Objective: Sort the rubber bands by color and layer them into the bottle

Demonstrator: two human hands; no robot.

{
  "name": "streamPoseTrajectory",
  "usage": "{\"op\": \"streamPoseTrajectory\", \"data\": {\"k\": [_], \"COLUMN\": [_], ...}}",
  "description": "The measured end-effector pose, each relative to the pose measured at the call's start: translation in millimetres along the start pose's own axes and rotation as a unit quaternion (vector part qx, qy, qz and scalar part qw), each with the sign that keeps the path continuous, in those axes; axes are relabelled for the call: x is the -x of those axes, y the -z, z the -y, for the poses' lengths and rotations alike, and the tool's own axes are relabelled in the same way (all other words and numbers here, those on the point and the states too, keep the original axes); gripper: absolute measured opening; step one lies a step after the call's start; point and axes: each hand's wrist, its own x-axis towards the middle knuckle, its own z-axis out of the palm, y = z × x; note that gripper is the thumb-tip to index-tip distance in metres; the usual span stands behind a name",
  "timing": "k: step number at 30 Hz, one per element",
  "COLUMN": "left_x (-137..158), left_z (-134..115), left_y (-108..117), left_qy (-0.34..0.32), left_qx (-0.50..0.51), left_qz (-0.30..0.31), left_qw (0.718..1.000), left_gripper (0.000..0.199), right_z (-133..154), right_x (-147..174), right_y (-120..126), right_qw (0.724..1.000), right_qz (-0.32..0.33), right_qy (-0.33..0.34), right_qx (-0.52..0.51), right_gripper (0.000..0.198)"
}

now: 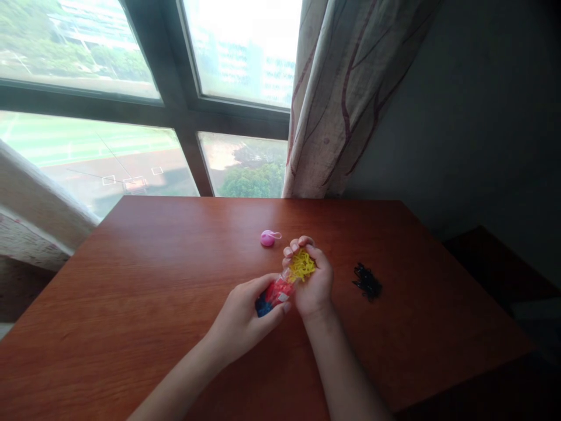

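My left hand [243, 311] is wrapped round a small clear bottle [280, 291], tilted with its mouth towards my right hand. Red and blue pieces fill the bottle, the blue ones at its lower end. In my cupped right hand [316, 282] lies a heap of thin yellow loops that look like rubber bands [302, 265]; the fingers curl up around them. The bottle's mouth meets the edge of the yellow heap. Beyond the hands, a pink cap with a strap loop [268, 237] rests on the table.
To the right of my hands, a loose pile of black loops [367, 282] lies on the brown wooden table [144, 304]. A window [184, 111] rises behind the table's far edge, with a patterned curtain [337, 88] beside it. A dark wall stands at the right.
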Motion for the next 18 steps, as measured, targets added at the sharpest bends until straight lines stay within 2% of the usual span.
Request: {"op": "streamPoseTrajectory", "data": {"k": [9,18], "left_x": [-0.5,-0.2], "left_z": [-1.6,1.2], "left_y": [1.2,8.0], "left_qy": [0.007,-0.006], "left_qx": [0.004,-0.052], "left_qz": [-0.006,-0.017], "left_qw": [1.0,0.998], "left_gripper": [0.022,0.028], "right_z": [-2.5,-4.5], "right_x": [0.0,-0.3], "right_y": [-0.4,5.5], "right_qw": [0.999,0.992], "right_qz": [0.018,0.11], "right_qy": [0.025,0.023], "right_qx": [0.01,0.057], "right_gripper": [0.019,0.026]}}
